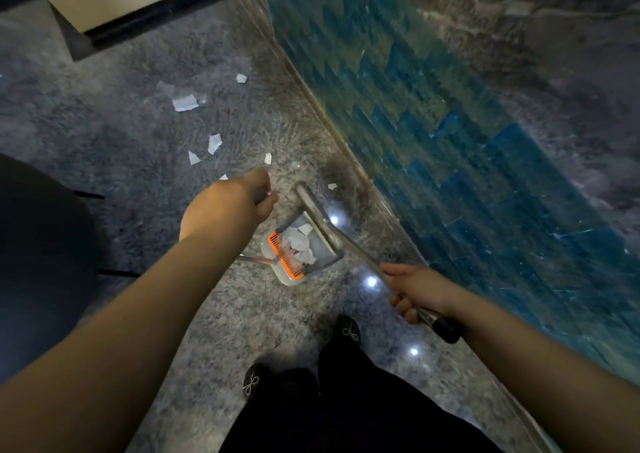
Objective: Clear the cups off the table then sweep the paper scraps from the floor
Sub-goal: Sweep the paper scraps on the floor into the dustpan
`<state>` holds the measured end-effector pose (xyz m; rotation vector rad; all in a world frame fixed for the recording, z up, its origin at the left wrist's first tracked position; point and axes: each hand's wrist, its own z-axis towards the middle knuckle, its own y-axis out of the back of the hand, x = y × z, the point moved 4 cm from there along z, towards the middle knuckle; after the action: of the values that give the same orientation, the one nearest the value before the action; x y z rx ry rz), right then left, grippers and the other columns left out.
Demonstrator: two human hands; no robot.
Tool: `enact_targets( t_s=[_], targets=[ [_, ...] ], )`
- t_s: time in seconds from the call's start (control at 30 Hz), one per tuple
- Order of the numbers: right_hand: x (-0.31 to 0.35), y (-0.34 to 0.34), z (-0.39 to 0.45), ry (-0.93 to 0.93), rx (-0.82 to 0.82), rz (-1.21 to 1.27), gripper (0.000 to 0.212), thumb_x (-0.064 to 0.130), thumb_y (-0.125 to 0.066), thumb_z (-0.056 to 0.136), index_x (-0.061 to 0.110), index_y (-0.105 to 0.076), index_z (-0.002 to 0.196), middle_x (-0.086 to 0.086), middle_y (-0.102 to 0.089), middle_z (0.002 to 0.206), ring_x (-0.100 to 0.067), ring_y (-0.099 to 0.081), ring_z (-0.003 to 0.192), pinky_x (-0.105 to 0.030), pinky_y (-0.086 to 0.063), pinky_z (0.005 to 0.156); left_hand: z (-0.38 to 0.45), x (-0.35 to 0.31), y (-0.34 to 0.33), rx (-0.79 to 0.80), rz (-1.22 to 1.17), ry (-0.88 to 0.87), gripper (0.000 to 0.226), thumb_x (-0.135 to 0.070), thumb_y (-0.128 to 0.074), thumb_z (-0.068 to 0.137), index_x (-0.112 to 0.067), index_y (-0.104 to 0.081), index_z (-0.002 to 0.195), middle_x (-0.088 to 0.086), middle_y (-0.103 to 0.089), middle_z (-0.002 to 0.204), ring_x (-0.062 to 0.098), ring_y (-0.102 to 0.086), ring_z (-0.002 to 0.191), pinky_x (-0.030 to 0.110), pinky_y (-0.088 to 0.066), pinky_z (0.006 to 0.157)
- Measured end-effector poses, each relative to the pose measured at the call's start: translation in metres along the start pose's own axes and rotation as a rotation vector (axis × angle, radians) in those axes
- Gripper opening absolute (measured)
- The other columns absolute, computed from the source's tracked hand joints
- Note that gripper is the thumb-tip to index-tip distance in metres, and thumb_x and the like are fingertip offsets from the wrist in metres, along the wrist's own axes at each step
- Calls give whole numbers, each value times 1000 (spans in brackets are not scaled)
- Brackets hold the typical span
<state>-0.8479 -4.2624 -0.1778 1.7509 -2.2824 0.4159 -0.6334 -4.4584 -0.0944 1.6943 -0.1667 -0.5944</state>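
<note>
Speckled floor (pixel 242 314), torn white paper scraps (pixel 185 103); left hand (pixel 228 207) seemingly gripping dustpan (pixel 294 255), right hand (pixel 415 290) gripping broom (pixel 346 241)

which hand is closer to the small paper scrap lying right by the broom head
Left. The left hand sits just left of that scrap, gripping the dustpan handle. The right hand is further back, holding the broom handle.

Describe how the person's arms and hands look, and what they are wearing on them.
Both arms are bare from the frame edge to the wrist, with no sleeves in view. The left hand and right hand wear no gloves, and no rings, watch or bracelets can be made out, though the picture is dim and blurred. Lower down, dark trousers and dark shoes with pale bow marks show.
</note>
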Motion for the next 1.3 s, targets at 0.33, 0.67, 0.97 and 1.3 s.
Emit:
enact_targets(
  t_s=[0.33, 0.67, 0.97, 1.3],
  targets=[
    [68, 15, 33, 151, -117, -128, 50, 9, -39, 103, 16, -27, 150, -10, -43, 64, -16, -36, 46, -17, -32, 33, 34, 17, 30, -71, 25, 4, 16, -24, -64, 91, -13, -61, 101, 19, -65, 77, 40, -60, 70, 42, -49, 56],
    [137, 4, 93, 129, -166, -111, 44, 1, -37, 100, 4, -37, 144, -6, -43, 62, -13, -37, 43, -16, -31, 35, 133, 51, 19, 22, 72, -56, 14, -27, -57, 93, -16, -55, 100, 10, -52, 68, 34, -53, 65, 35, -37, 52],
    [148, -25, 130, -72, -30, -70, 47, 2, -33, 101, 22, -39, 144, -2, -43, 50, -9, -34, 34, -15, -30, 37, 182, 60, 22, 16, 87, -99, 17, -30, -54, 96, -14, -52, 101, 6, -46, 62, 34, -51, 64, 31, -31, 48],
    [146, -60, 91, -67, 36, -61, 45, 6, -36, 102, 23, -38, 144, -6, -43, 62, -8, -35, 38, -17, -32, 36, 177, 97, 38, 25, -33, -30, 15, -28, -57, 94, -15, -51, 98, 9, -49, 67, 36, -53, 67, 36, -37, 53]
  ],
)
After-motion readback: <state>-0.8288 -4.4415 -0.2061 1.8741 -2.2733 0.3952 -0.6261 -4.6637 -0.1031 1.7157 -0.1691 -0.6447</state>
